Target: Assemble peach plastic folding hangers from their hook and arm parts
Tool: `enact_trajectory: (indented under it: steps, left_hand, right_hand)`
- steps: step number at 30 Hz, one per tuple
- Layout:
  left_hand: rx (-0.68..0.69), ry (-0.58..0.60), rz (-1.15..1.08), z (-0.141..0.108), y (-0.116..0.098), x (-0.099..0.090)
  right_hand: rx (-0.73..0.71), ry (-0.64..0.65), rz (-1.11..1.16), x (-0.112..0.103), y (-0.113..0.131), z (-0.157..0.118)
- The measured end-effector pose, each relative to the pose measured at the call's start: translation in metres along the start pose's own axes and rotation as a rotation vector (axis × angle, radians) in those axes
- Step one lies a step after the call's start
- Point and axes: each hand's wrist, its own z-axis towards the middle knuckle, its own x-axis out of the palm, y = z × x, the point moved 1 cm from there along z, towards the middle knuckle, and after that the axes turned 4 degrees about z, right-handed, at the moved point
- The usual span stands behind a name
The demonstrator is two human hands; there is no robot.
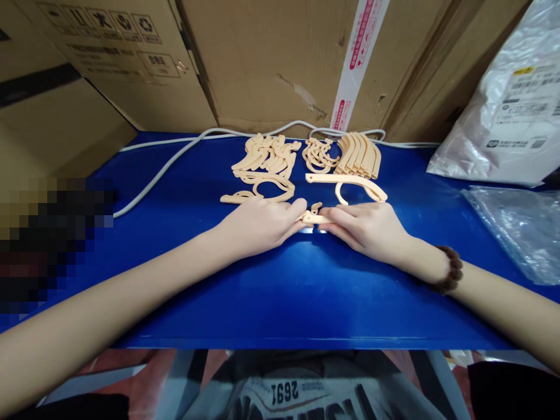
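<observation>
Near the middle of the blue table (301, 291), my left hand (266, 224) and my right hand (367, 230) almost meet. Fingers of both hands are pinched on a small beige plastic piece (311, 219), whose ends they cover. Behind my right hand lies a long curved beige arm with a hook (347, 179). Beige parts, partly joined, lie behind my left hand (273, 182). Farther back are a pile of beige curved pieces (269, 153), a heap of small beige hooks (321, 156) and a row of beige curved arms (359, 154).
Cardboard boxes (271, 70) stand along the back, with a white cable (175, 157) in front of them. At the right are a white plastic package (503, 111) and a clear plastic bag (520, 227). The table's front edge (306, 342) runs before my body.
</observation>
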Motion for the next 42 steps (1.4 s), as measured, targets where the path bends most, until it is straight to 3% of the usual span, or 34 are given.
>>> enact_trajectory:
  steps: [4, 15, 24, 31, 42]
  left_hand:
    - [0.041, -0.084, 0.066, -0.001, 0.0, 0.001]
    - [0.143, -0.159, 0.188, 0.002, -0.001, -0.004]
    - [0.139, -0.089, 0.286, 0.003, -0.005, -0.016]
    - [0.157, -0.166, 0.39, 0.001, -0.009, -0.017]
    - [0.197, -0.247, 0.209, 0.003, 0.003, -0.009]
  right_hand:
    - [0.003, 0.008, 0.047, 0.0, -0.001, 0.0]
    - [0.074, 0.108, 0.147, -0.002, -0.003, 0.002]
    - [0.094, 0.121, 0.257, -0.003, -0.006, 0.003]
    - [0.104, 0.173, 0.278, -0.002, -0.008, 0.004]
    - [0.073, 0.103, 0.156, -0.002, -0.005, 0.003]
